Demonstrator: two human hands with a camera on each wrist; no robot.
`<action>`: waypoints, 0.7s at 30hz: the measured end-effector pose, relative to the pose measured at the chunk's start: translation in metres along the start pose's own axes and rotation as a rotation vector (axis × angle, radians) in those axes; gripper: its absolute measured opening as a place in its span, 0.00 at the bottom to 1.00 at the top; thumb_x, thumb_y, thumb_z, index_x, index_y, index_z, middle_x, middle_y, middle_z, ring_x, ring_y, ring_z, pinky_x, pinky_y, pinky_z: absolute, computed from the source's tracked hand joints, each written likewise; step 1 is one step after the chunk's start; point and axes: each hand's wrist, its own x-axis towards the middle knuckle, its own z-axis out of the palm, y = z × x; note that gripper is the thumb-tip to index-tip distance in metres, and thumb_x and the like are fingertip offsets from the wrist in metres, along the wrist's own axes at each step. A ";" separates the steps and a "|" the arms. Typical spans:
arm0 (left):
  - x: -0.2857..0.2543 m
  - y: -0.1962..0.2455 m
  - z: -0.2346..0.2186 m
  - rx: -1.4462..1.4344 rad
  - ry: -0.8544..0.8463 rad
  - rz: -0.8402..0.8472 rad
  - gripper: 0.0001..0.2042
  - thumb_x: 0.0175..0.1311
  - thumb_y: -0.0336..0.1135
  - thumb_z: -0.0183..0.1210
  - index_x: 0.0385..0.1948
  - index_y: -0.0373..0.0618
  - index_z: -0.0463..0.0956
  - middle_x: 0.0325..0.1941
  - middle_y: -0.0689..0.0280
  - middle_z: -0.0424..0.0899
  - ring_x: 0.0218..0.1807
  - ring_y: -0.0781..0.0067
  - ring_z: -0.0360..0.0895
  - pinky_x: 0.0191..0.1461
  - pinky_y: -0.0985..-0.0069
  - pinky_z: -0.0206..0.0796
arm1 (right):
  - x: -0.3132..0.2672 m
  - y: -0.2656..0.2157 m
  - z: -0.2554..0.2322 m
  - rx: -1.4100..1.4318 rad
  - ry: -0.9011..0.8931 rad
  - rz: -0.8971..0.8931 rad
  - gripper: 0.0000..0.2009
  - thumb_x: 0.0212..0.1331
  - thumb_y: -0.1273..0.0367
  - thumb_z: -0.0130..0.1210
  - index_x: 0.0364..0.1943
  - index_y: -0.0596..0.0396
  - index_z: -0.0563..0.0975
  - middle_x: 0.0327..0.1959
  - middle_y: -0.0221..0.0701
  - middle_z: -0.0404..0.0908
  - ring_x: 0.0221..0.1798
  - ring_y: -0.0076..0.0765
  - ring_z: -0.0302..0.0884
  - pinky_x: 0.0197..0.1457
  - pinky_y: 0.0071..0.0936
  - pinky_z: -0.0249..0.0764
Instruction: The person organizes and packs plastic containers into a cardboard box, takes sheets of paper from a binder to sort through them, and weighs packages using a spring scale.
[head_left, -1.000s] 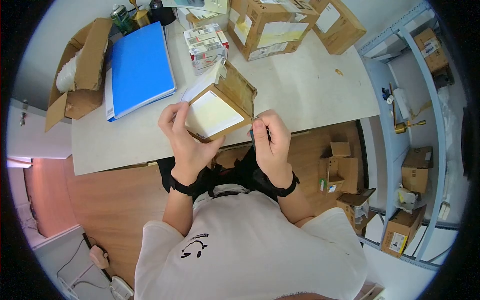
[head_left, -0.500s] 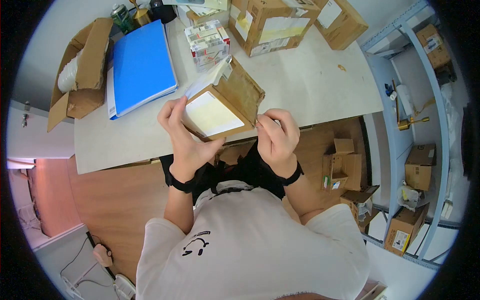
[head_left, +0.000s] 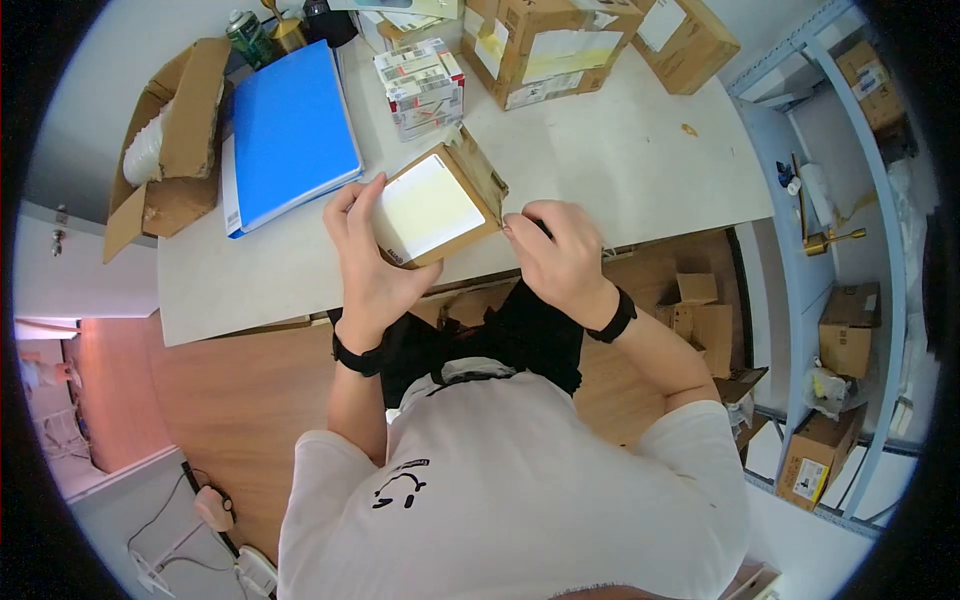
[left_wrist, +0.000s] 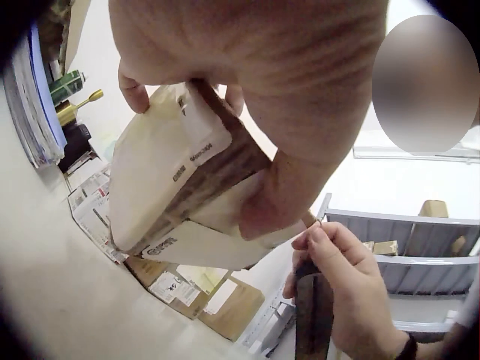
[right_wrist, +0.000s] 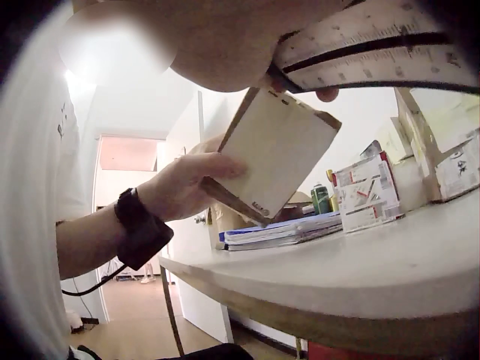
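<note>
A small cardboard box [head_left: 432, 208] with a pale label on its face is held tilted above the table's front edge. My left hand [head_left: 372, 270] grips it from the left, thumb along its lower edge and fingers around the far side. At the box's right corner, the fingertips of my right hand [head_left: 568, 255] are pinched together. That hand holds a flat, dark-edged tool [left_wrist: 313, 315] that hangs below it in the left wrist view; a ruler-like scale [right_wrist: 375, 56] shows on it in the right wrist view. The fingers partly hide its tip.
Behind the box on the table [head_left: 640, 190] stand a stack of small white-and-red boxes [head_left: 420, 88] and larger cartons [head_left: 555, 55]. Leftward lie a blue binder [head_left: 295, 135] and an open carton [head_left: 180, 130]. A metal shelf [head_left: 800, 230] with cartons stands at the right.
The box has turned, so less of its brown side shows. My right hand has twisted at the corner and its forearm has swung outward to the right. My left hand keeps its grip.
</note>
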 end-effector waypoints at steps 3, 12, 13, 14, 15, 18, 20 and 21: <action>-0.002 -0.001 0.007 -0.020 0.009 -0.023 0.46 0.36 0.27 0.73 0.67 0.42 0.62 0.61 0.51 0.63 0.65 0.46 0.62 0.69 0.58 0.62 | -0.005 -0.006 0.007 0.122 -0.029 0.175 0.03 0.60 0.73 0.61 0.35 0.54 0.78 0.31 0.34 0.75 0.28 0.44 0.74 0.32 0.39 0.70; -0.007 -0.011 0.019 0.007 0.043 -0.036 0.48 0.35 0.31 0.76 0.65 0.39 0.59 0.62 0.48 0.62 0.68 0.46 0.60 0.72 0.57 0.56 | -0.010 -0.020 0.014 0.627 -0.167 0.616 0.11 0.73 0.67 0.52 0.36 0.63 0.75 0.29 0.41 0.74 0.30 0.50 0.73 0.34 0.37 0.69; -0.007 -0.012 0.020 0.006 0.046 -0.038 0.48 0.35 0.31 0.76 0.65 0.39 0.59 0.62 0.48 0.62 0.68 0.46 0.60 0.72 0.57 0.56 | -0.011 -0.022 0.015 0.627 -0.170 0.614 0.11 0.73 0.67 0.52 0.36 0.63 0.75 0.29 0.41 0.74 0.30 0.50 0.73 0.34 0.37 0.69; -0.009 -0.013 0.022 0.015 0.060 -0.048 0.48 0.34 0.30 0.77 0.65 0.39 0.59 0.62 0.49 0.62 0.68 0.46 0.59 0.72 0.57 0.56 | -0.011 -0.024 0.015 0.695 -0.191 0.671 0.12 0.74 0.67 0.52 0.35 0.63 0.75 0.28 0.42 0.74 0.30 0.49 0.72 0.35 0.36 0.69; -0.010 -0.014 0.024 0.024 0.074 -0.057 0.49 0.32 0.30 0.78 0.64 0.39 0.59 0.62 0.49 0.62 0.68 0.45 0.59 0.72 0.57 0.56 | -0.011 -0.027 0.016 0.763 -0.212 0.728 0.13 0.74 0.66 0.51 0.34 0.64 0.75 0.28 0.42 0.74 0.30 0.49 0.72 0.36 0.36 0.69; -0.012 -0.019 0.029 0.062 0.097 -0.035 0.50 0.30 0.30 0.80 0.63 0.40 0.59 0.61 0.49 0.62 0.67 0.46 0.59 0.71 0.57 0.57 | -0.015 -0.028 0.020 0.724 -0.206 0.733 0.12 0.73 0.67 0.52 0.34 0.64 0.75 0.29 0.43 0.75 0.31 0.48 0.73 0.36 0.35 0.70; -0.013 -0.016 0.032 0.063 0.108 -0.051 0.50 0.30 0.31 0.80 0.63 0.40 0.59 0.61 0.49 0.62 0.67 0.45 0.59 0.71 0.56 0.57 | -0.016 -0.029 0.022 0.654 -0.198 0.728 0.12 0.72 0.68 0.52 0.34 0.64 0.75 0.29 0.43 0.75 0.31 0.48 0.73 0.36 0.35 0.70; -0.013 -0.015 0.034 0.061 0.120 -0.066 0.50 0.30 0.31 0.81 0.63 0.40 0.59 0.61 0.49 0.62 0.67 0.45 0.60 0.70 0.56 0.57 | -0.016 -0.028 0.024 0.583 -0.189 0.720 0.11 0.72 0.68 0.53 0.34 0.63 0.75 0.29 0.43 0.75 0.30 0.48 0.73 0.36 0.35 0.70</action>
